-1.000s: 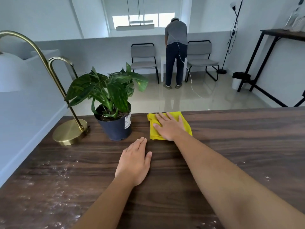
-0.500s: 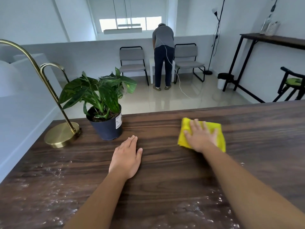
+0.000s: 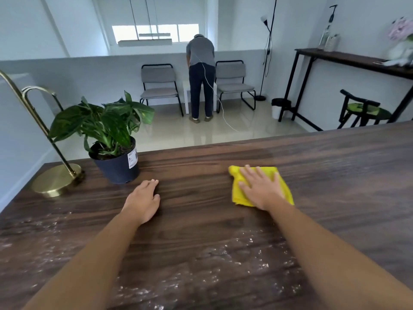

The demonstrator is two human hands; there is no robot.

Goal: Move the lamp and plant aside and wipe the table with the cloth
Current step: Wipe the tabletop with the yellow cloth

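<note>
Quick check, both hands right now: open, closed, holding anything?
Left hand: open, flat on the table, holding nothing.
Right hand: open, palm pressing the yellow cloth onto the table.

White walls (image 3: 67,30) and a glossy pale floor (image 3: 201,133). Far off, two grey chairs (image 3: 159,86) flank a person (image 3: 201,74) bent over a small white table, under a bright window (image 3: 156,32). A floor lamp (image 3: 267,57), bin (image 3: 277,107), dark console (image 3: 348,61) and stool (image 3: 362,108) stand right.
</note>
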